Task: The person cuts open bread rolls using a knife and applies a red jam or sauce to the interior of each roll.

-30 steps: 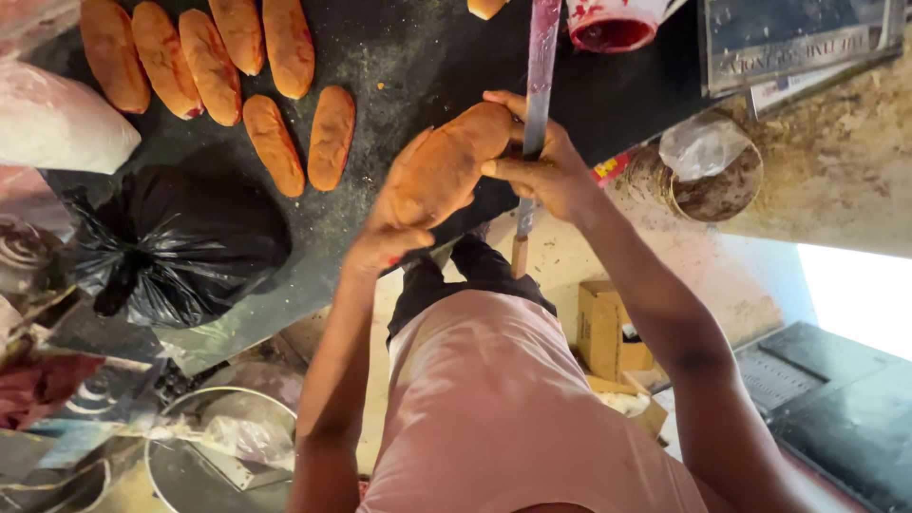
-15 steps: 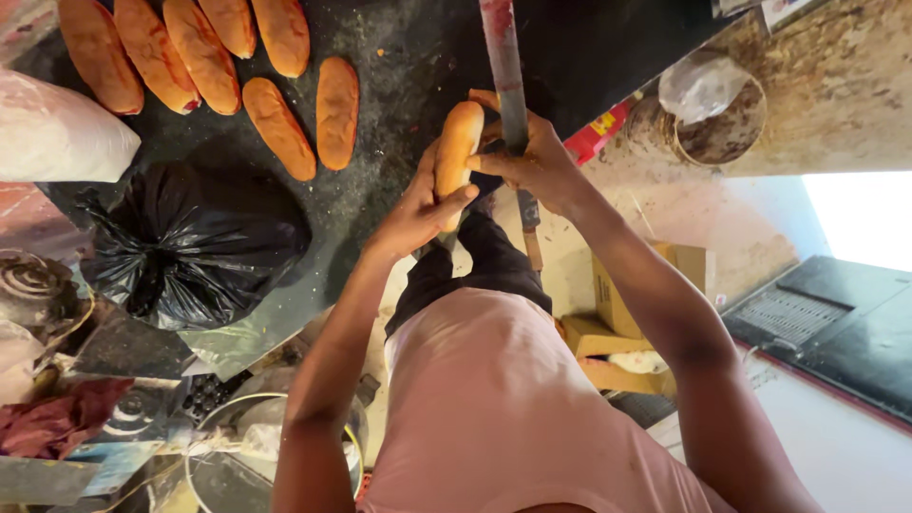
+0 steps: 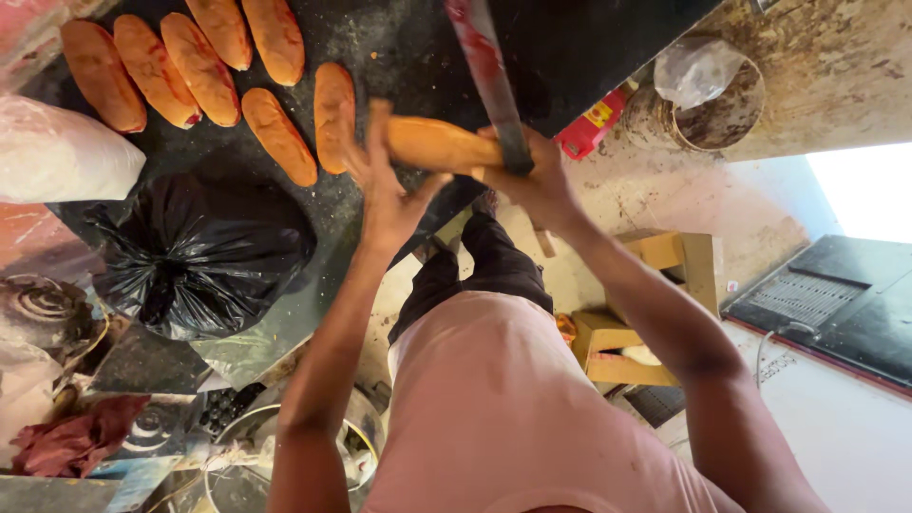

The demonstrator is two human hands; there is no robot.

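A: Where's the long golden-brown bread roll (image 3: 432, 144)?

B: Above the edge of the dark counter (image 3: 570, 57), between your hands. Left hand (image 3: 385, 185) is open wide, fingers spread, palm against the roll's near end. Right hand (image 3: 532, 176) grips the long red-smeared knife (image 3: 489, 76), blade on the roll's other end.

A: Handling?

B: Looks light, soft, crushable crust. Cradle it mid-length, don't squeeze. Spare rolls (image 3: 199, 66) lie apart.
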